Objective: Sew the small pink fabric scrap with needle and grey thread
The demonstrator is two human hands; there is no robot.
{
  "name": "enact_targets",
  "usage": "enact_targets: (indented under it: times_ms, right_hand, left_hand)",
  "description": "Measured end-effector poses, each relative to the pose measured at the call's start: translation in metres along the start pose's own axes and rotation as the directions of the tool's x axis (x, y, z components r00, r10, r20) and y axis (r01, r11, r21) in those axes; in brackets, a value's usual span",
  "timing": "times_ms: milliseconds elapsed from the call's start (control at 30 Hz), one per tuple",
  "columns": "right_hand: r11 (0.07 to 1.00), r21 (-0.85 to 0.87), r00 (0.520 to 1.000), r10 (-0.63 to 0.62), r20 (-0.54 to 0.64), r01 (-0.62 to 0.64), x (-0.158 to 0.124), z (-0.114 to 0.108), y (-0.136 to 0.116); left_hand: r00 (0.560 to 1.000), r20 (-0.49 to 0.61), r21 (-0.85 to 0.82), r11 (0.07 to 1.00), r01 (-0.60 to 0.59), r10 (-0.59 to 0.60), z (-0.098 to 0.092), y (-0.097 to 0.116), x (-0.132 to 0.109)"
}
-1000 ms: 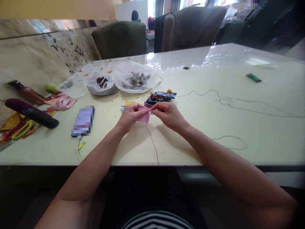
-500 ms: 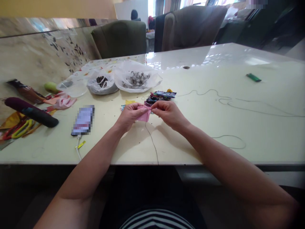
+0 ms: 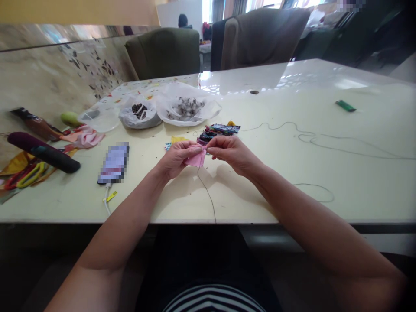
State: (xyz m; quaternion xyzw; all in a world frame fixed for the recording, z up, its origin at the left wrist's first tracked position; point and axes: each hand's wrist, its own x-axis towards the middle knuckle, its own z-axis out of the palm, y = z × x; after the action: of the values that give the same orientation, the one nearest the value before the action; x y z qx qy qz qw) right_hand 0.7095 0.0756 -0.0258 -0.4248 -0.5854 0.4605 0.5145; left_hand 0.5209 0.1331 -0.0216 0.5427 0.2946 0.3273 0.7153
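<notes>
The left hand (image 3: 175, 159) pinched a small square of pink cloth (image 3: 195, 160) above the glossy cream worktop (image 3: 238, 203), while the right hand (image 3: 229, 151) closed narrowly on its upper corner, seemingly keeping that edge taut. Thin grey thread (image 3: 212, 203) trailed nearby; stacked multicoloured fabric pieces (image 3: 217, 132) lay just beyond, conveniently reachable.
</notes>
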Motion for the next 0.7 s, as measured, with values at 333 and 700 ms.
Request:
enact_targets:
  times_ms: [333,700]
  right_hand:
    - [1.000,0.007,1.000,0.029,-0.003,-0.029,0.000,0.004,0.004]
    - [0.999,-0.026,0.992,0.025,-0.122,-0.028,0.002,-0.005,0.001]
  left_hand:
    - [0.998,0.025,-0.007,0.998,0.066,-0.066,0.000,-0.005,0.002]
    - [0.995,-0.092,-0.116,0.992,-0.044,0.034,0.007,0.001,-0.001]
